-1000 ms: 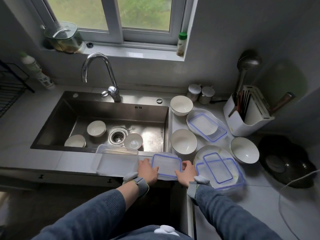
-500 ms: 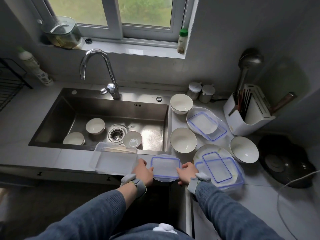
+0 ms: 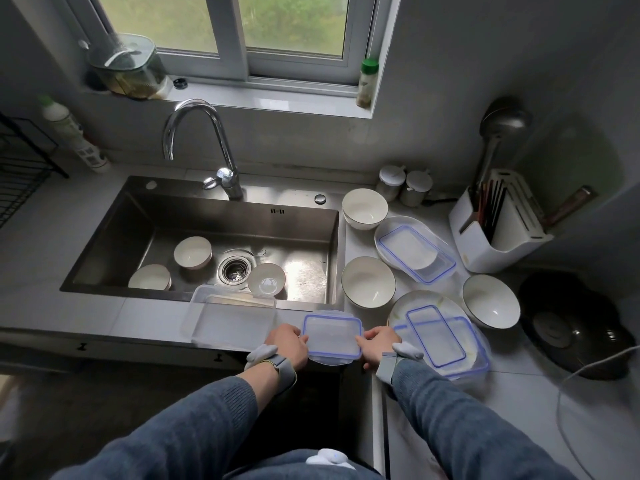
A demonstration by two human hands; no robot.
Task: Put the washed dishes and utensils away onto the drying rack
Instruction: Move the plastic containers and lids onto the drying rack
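Both hands grip a small clear container with a blue-rimmed lid [image 3: 330,336] at the counter's front edge. My left hand [image 3: 288,344] holds its left side and my right hand [image 3: 378,344] its right side. A larger clear container [image 3: 230,317] lies just left of it. To the right, blue-rimmed lids rest on a plate [image 3: 440,336], and another lid lies on an oval plate [image 3: 414,252]. White bowls [image 3: 367,285] stand on the counter, with three more bowls [image 3: 192,252] in the sink. A black wire drying rack [image 3: 19,174] shows at the far left edge.
The steel sink [image 3: 308,223] with its tall faucet [image 3: 204,147] fills the middle. A white utensil holder [image 3: 498,226] stands at the right, a dark pan lid [image 3: 571,327] beyond it. Two jars [image 3: 403,183] sit by the wall, a bottle [image 3: 74,136] at the left.
My hands stay on the small lidded container, which has shifted slightly toward the counter's front edge. The view has tilted a little; the other dishes have not moved.
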